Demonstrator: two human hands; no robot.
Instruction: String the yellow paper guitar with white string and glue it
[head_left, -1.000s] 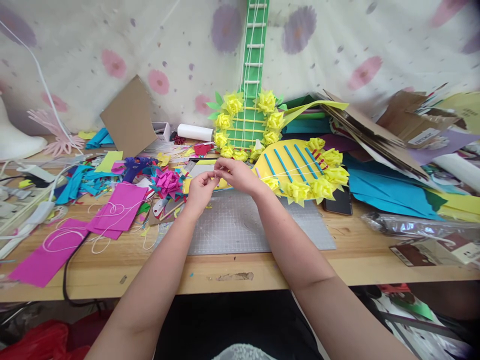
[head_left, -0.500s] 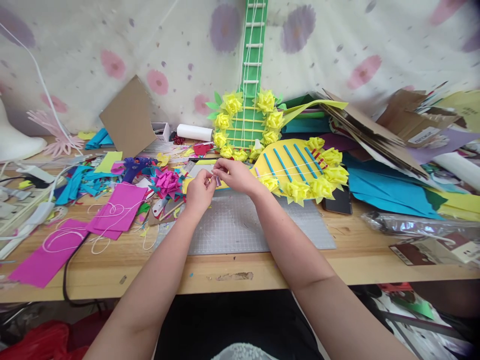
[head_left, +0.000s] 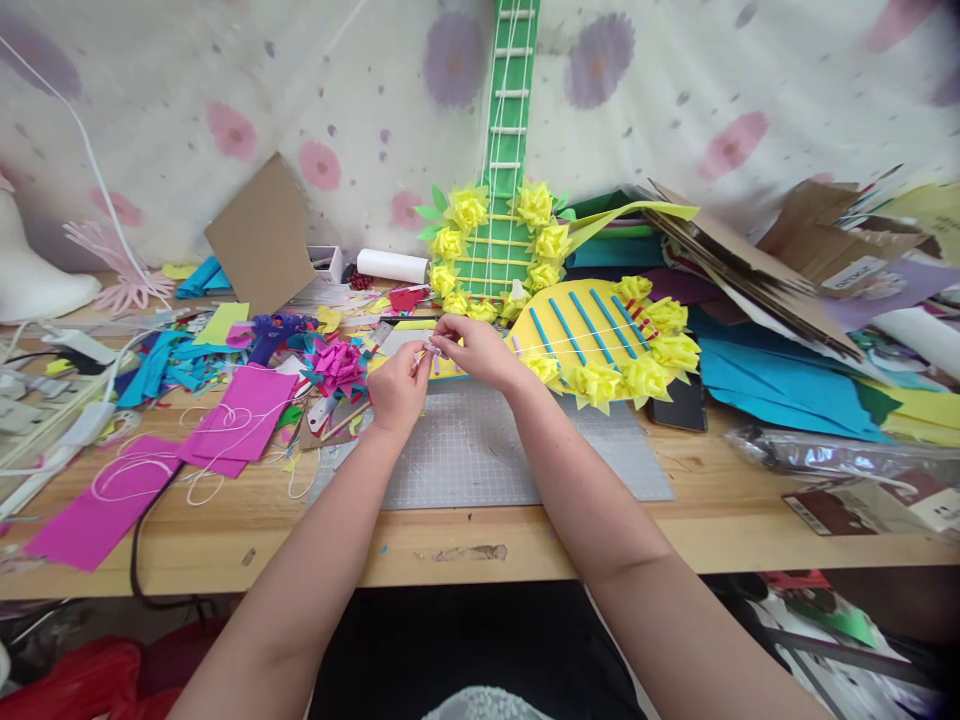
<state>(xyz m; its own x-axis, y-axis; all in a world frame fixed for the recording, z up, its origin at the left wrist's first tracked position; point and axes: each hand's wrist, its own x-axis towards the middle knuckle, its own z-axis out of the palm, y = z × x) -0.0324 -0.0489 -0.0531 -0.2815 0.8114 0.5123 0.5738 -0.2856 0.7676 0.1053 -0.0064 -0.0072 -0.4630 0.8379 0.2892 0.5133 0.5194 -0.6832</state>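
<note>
Yellow guitar: long axis roughly along the desk's front edge, neck toward the left edge.
Grip: left hand, right hand pinched together; can't tell on what.

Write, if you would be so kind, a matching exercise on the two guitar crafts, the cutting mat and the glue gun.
Things:
1. Glue gun
2. Green guitar craft
3. Cutting mat
4. Yellow guitar craft

Descriptions:
A. Lying low, its wide body crossed by blue bars
B. Grey, with grid lines
C. Dark blue, among scraps on the left
D. Upright at the back

Pairs: 1-C, 2-D, 3-B, 4-A
</note>
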